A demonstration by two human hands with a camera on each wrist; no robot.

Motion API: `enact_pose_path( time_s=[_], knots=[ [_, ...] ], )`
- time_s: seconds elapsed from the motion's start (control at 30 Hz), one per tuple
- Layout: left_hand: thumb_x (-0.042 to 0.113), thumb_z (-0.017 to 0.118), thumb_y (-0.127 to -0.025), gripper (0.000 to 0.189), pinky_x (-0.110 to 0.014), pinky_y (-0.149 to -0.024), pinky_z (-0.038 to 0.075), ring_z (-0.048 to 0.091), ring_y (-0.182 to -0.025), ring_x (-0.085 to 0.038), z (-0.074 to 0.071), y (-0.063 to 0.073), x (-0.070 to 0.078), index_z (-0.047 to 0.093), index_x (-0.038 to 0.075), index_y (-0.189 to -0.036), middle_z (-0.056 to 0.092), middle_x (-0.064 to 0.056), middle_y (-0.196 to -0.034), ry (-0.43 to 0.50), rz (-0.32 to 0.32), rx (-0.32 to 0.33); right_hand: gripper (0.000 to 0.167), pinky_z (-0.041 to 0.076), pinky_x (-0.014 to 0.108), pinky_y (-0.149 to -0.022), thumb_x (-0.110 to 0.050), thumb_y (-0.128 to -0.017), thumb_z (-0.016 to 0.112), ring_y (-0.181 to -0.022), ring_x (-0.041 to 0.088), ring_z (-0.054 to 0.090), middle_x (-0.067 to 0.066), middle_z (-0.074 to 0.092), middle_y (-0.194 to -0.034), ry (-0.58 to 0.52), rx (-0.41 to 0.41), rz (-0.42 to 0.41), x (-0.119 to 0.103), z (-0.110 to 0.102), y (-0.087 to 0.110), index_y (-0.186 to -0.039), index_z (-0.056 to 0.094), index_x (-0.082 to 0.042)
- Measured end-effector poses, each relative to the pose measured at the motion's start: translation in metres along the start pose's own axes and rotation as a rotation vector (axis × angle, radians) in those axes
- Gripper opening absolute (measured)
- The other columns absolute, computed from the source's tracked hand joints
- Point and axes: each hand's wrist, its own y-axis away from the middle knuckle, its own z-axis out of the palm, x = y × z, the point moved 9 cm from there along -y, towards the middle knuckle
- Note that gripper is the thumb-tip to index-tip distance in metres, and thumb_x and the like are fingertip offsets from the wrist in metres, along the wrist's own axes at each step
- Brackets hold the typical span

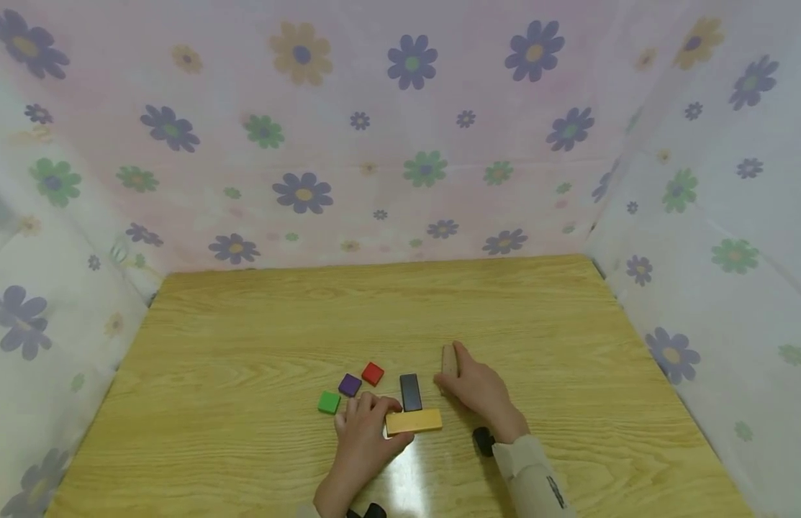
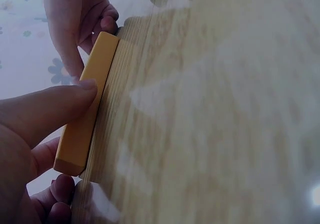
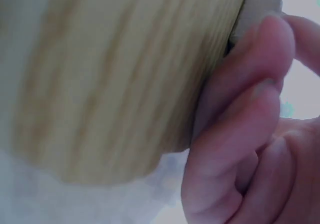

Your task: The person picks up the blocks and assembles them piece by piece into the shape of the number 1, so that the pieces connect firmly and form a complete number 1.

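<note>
Yellow block point(image 1: 416, 421) in pinch of left hand point(image 1: 369, 440), pale block point(image 1: 448, 360) apparently in grip of right hand point(image 1: 481, 388); could skew adjacent dark block point(image 1: 410, 392) by nudging yellow.

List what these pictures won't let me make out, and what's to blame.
- Head view: the mark on the right sleeve, too small to read.
- Head view: the black device at the left wrist, cut off by the bottom edge.
- Left wrist view: part of the yellow block, behind the left hand's thumb.
- Right wrist view: most of the tan block, behind the right hand's fingers.
</note>
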Motion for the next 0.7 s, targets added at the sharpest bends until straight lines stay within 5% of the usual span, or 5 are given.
enact_pose_path(
  time_s=[0.17,0.27,0.5,0.7],
  knots=[
    [0.055,0.069,-0.066,0.040,-0.036,-0.065,0.017,0.031,-0.083,-0.013,0.000,0.000,0.003,0.057,0.032,-0.097,0.039,0.011,-0.091,-0.001,0.009,0.003,0.071,0.044,0.039,-0.061,-0.035,-0.078,0.051,-0.072,0.022,0.057,0.015,0.062,-0.100,0.055,-0.007,0.024,-0.003,-0.001,-0.004,-0.138,0.028,-0.005],
    [0.055,0.069,-0.066,0.040,-0.036,-0.065,0.017,0.030,-0.082,-0.013,0.002,0.000,0.004,0.057,0.032,-0.097,0.039,0.011,-0.091,-0.001,0.011,0.000,0.070,0.044,0.038,-0.065,-0.034,-0.078,0.051,-0.074,0.021,0.056,0.013,0.060,-0.105,-0.008,-0.009,0.027,-0.001,0.000,-0.008,-0.138,0.029,-0.006],
    [0.053,0.070,-0.066,0.039,-0.035,-0.065,0.016,0.030,-0.081,-0.013,-0.001,0.002,0.002,0.057,0.032,-0.096,0.039,0.011,-0.090,-0.002,0.011,0.012,0.070,0.047,0.035,-0.047,-0.034,-0.083,0.054,-0.048,0.025,0.056,0.011,0.055,-0.064,-0.445,-0.121,0.073,0.011,0.014,-0.022,-0.141,0.019,-0.019],
    [0.052,0.070,-0.066,0.038,-0.035,-0.064,0.016,0.030,-0.081,-0.014,-0.002,0.001,0.002,0.057,0.032,-0.096,0.039,0.011,-0.090,0.000,0.015,0.020,0.069,0.047,0.036,-0.046,-0.031,-0.085,0.055,-0.050,0.028,0.059,0.015,0.057,-0.063,-0.669,-0.153,0.053,0.009,0.015,-0.035,-0.141,0.017,-0.015]
  ],
)
